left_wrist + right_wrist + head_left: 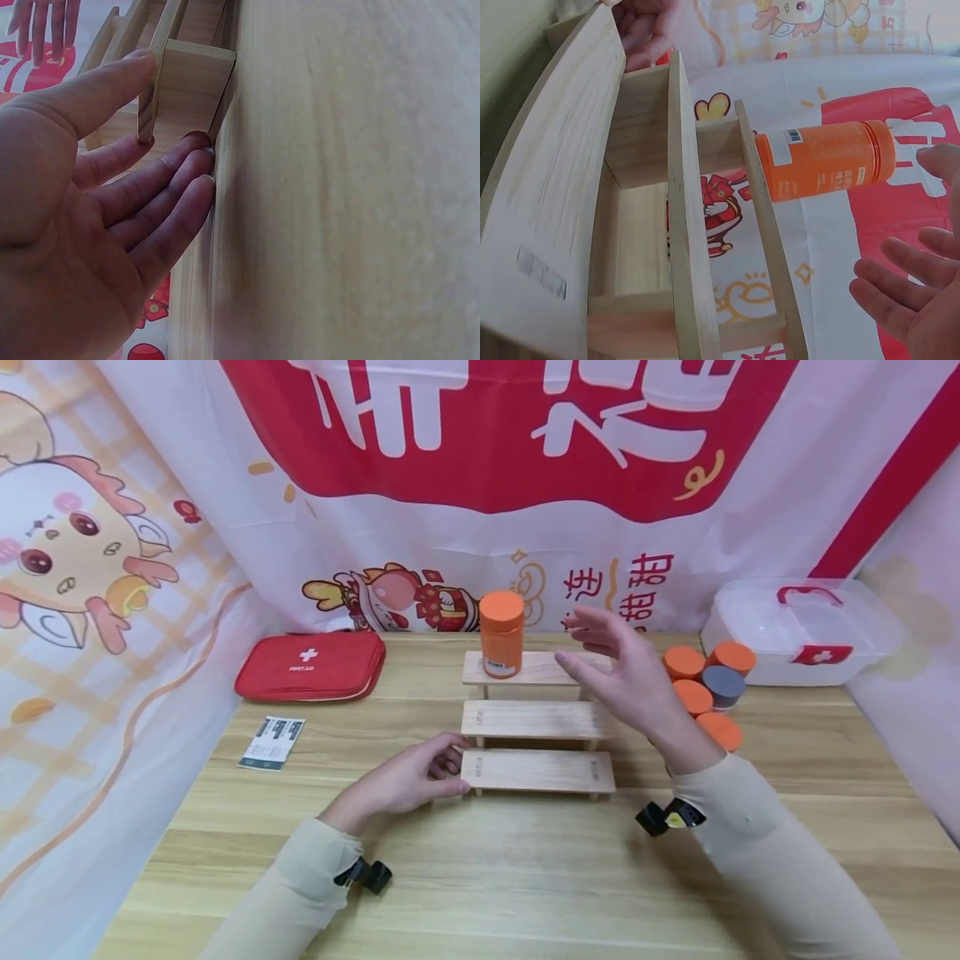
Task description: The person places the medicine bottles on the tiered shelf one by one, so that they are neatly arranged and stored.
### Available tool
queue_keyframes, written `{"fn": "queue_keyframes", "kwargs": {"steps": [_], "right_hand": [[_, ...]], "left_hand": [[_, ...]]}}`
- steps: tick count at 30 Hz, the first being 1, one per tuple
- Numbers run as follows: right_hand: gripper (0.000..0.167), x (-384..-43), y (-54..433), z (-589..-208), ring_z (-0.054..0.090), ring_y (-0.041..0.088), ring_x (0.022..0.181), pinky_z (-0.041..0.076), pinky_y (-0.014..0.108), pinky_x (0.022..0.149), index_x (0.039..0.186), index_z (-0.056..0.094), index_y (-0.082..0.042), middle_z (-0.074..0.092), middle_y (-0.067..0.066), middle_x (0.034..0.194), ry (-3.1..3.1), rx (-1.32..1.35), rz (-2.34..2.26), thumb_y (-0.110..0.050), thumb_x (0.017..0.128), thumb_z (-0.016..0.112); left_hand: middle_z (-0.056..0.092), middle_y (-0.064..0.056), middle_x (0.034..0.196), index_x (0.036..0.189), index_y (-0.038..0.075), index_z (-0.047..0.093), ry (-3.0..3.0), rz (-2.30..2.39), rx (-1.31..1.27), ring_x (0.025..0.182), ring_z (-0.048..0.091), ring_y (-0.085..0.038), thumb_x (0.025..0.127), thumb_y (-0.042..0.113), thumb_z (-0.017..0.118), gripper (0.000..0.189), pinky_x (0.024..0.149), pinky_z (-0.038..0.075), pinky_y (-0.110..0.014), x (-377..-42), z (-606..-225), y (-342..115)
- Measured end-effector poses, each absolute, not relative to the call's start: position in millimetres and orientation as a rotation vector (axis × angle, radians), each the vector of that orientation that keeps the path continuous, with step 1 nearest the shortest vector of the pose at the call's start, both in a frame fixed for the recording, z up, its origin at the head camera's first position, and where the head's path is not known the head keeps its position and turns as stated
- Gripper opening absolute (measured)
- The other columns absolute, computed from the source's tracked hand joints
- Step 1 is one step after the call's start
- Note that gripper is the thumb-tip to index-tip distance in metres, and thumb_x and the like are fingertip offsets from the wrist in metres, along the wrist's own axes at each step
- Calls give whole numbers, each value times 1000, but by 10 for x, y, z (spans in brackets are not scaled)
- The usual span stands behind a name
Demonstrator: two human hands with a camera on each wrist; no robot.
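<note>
Head view: A person's left hand (408, 781) pinches the left end of the lowest step of a wooden shelf (528, 720) on the tabletop (517, 877), while the right hand (630, 681), fingers apart and holding nothing, hovers right of an orange bottle (501, 639) upright on the top step. Other bottles (718, 731) cluster right of that hand, near a box (802, 652); a red pouch (310, 667) and a card (272, 743) lie beyond the left hand. Left wrist view: Thumb and forefinger hold the step's end, other fingers extended. Right wrist view: The orange bottle stands near the spread right fingers, untouched
</note>
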State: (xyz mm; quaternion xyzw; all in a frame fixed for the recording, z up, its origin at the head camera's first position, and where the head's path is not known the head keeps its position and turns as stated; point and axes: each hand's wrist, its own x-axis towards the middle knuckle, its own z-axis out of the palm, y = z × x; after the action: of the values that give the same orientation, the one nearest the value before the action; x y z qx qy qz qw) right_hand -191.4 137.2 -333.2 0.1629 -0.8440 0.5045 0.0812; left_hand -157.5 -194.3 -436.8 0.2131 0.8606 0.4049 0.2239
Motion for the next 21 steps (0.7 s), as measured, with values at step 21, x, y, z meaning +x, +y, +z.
{"fn": "queue_keyframes", "kwargs": {"steps": [21], "right_hand": [[61, -1716, 1783, -3307, 62, 35, 140, 50, 62, 116, 155, 53, -15, 64, 10, 153, -2564, 421, 1363, -28, 101, 78]], "left_hand": [[71, -1, 122, 145, 16, 56, 2396, 1102, 576, 112, 68, -14, 102, 26, 78, 50, 100, 59, -35, -1565, -4372, -1933]]}}
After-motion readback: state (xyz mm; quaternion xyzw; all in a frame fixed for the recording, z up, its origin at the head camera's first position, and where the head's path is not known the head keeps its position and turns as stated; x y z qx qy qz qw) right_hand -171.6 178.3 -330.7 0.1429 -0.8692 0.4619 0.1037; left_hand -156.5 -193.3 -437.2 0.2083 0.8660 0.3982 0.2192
